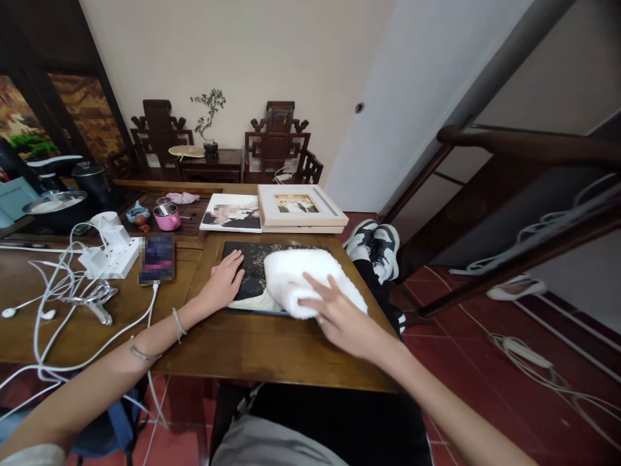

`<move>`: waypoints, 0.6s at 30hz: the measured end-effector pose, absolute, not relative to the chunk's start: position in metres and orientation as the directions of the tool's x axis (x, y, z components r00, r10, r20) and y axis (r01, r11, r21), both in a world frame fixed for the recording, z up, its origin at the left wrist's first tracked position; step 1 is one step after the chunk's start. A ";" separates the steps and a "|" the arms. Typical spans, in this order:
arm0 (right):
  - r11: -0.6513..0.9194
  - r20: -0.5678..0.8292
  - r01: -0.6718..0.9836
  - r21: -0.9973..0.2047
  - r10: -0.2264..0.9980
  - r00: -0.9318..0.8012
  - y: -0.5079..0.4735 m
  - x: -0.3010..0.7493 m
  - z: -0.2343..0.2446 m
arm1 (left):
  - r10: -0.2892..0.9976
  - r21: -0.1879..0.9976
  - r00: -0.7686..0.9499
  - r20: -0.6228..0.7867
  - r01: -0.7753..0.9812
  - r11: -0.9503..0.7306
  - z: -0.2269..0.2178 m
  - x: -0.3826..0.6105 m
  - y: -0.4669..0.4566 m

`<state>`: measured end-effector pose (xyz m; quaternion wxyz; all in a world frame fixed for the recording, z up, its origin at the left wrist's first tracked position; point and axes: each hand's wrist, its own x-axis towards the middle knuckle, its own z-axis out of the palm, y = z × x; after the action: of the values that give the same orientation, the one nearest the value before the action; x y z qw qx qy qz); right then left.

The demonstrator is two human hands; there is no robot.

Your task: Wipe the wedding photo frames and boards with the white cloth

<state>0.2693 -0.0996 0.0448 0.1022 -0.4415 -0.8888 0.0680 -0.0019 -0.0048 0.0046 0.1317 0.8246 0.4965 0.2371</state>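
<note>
A dark photo panel [250,272], printed with a pale figure along its lower edge, lies flat on the wooden table. My left hand [224,278] rests on its left edge, fingers stretched out flat and holding nothing. Over the panel's right half is a folded, fluffy white towel [291,268], hiding the picture beneath. My right hand [334,314] grips the towel at its near right side, some fingers spread across the top; the thumb is partly hidden.
Behind the panel lie a white photo board [237,223] and a box-like picture frame [315,220]. At left are a charging phone [158,255], a power strip [123,255], tangled white cables and a pink cup [167,219]. Another person's shoes [383,249] show beyond the table's right edge.
</note>
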 end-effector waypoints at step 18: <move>0.480 0.083 0.862 -0.164 0.877 -0.472 0.009 0.236 0.050 | 0.880 0.453 0.412 0.238 0.754 -0.476 0.006 -0.003 -0.004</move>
<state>0.2360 0.0094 0.0502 0.0778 -0.5077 -0.8566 0.0498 -0.0032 -0.0038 0.0060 0.1387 0.8287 0.4929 0.2259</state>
